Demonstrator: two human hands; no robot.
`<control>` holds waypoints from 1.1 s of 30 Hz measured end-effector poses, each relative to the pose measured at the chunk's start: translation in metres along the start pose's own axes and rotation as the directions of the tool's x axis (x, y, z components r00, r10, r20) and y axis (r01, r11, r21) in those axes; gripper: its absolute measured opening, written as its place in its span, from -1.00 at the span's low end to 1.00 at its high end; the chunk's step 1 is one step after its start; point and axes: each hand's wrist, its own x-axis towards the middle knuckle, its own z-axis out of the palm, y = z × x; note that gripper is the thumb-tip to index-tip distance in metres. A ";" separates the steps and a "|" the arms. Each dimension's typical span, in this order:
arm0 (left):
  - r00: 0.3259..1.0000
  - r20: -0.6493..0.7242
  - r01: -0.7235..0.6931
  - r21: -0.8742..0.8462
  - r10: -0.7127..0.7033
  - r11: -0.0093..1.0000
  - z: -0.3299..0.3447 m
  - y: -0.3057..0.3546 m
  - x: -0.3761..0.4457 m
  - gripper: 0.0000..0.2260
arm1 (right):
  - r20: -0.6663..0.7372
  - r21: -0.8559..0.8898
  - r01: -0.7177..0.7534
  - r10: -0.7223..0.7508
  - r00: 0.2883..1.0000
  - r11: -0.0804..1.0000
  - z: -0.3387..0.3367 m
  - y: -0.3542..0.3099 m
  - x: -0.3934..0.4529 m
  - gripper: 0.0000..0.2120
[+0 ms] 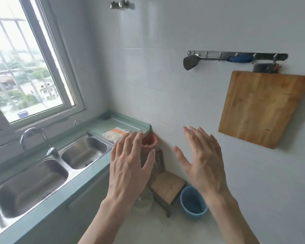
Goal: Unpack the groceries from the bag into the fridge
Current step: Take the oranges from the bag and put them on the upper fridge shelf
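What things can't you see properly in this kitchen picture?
All in the head view:
- The pink basket is partly hidden by the left hand.
- The small wooden chair has its back blurred and partly covered by that hand.
- The dark tool on the hook rail is half hidden behind the cutting board.
- The packet on the counter has print too small to read.
- No bag or fridge is in view.

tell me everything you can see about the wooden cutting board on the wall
The wooden cutting board is a flat, roughly rectangular slab of light brown wood with visible grain and a few dark marks. It hangs flat against the white tiled wall, tilted slightly, below the right end of a metal hook rail. A dark object at its top edge is too blurred to identify. Neither hand touches it.
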 end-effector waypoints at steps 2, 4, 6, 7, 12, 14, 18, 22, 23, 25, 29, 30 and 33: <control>0.999 -0.022 0.031 0.022 -0.030 0.999 -0.014 -0.038 -0.007 -0.50 | 0.009 0.048 0.034 -0.034 0.999 0.998 0.019 -0.036 0.004 -0.38; 0.997 -0.056 0.056 0.030 -0.054 0.998 -0.027 -0.075 -0.014 -0.51 | 0.011 0.083 0.056 -0.058 0.998 0.995 0.037 -0.070 0.007 -0.38; 0.993 -0.063 0.102 0.061 -0.098 0.993 -0.042 -0.109 -0.019 -0.51 | 0.020 0.112 0.073 -0.075 0.997 0.991 0.053 -0.103 0.010 -0.38; 0.990 -0.064 0.130 0.078 -0.125 0.988 -0.050 -0.125 -0.022 -0.51 | 0.032 0.126 0.084 -0.089 0.996 0.988 0.060 -0.119 0.012 -0.39; 0.963 -0.088 0.266 0.157 -0.255 0.951 -0.086 -0.197 -0.039 -0.51 | 0.074 0.193 0.211 -0.229 0.971 0.958 0.090 -0.197 0.017 -0.39; 0.943 -0.099 0.330 0.181 -0.317 0.926 -0.101 -0.221 -0.049 -0.49 | 0.077 0.246 0.267 -0.293 0.953 0.932 0.101 -0.228 0.019 -0.39; 0.899 -0.145 0.437 0.228 -0.413 0.870 -0.128 -0.267 -0.069 -0.51 | 0.111 0.339 0.369 -0.427 0.897 0.865 0.130 -0.290 0.021 -0.38; 0.847 -0.211 0.530 0.283 -0.488 0.799 -0.151 -0.317 -0.088 -0.50 | 0.102 0.429 0.430 -0.515 0.851 0.794 0.161 -0.352 0.022 -0.40; 0.832 -0.223 0.555 0.295 -0.509 0.778 -0.157 -0.329 -0.091 -0.49 | 0.096 0.454 0.439 -0.532 0.841 0.775 0.167 -0.368 0.023 -0.41; 0.807 -0.248 0.590 0.318 -0.535 0.742 -0.168 -0.352 -0.095 -0.47 | 0.086 0.501 0.451 -0.561 0.823 0.738 0.181 -0.397 0.025 -0.43; 0.764 -0.307 0.645 0.339 -0.568 0.685 -0.188 -0.401 -0.097 -0.48 | 0.089 0.555 0.477 -0.619 0.780 0.681 0.211 -0.456 0.032 -0.41; 0.749 -0.320 0.663 0.342 -0.580 0.666 -0.193 -0.412 -0.097 -0.48 | 0.087 0.567 0.487 -0.635 0.767 0.665 0.220 -0.471 0.035 -0.41; 0.708 -0.337 0.706 0.366 -0.621 0.606 -0.207 -0.448 -0.096 -0.49 | 0.076 0.612 0.501 -0.677 0.732 0.612 0.247 -0.517 0.043 -0.43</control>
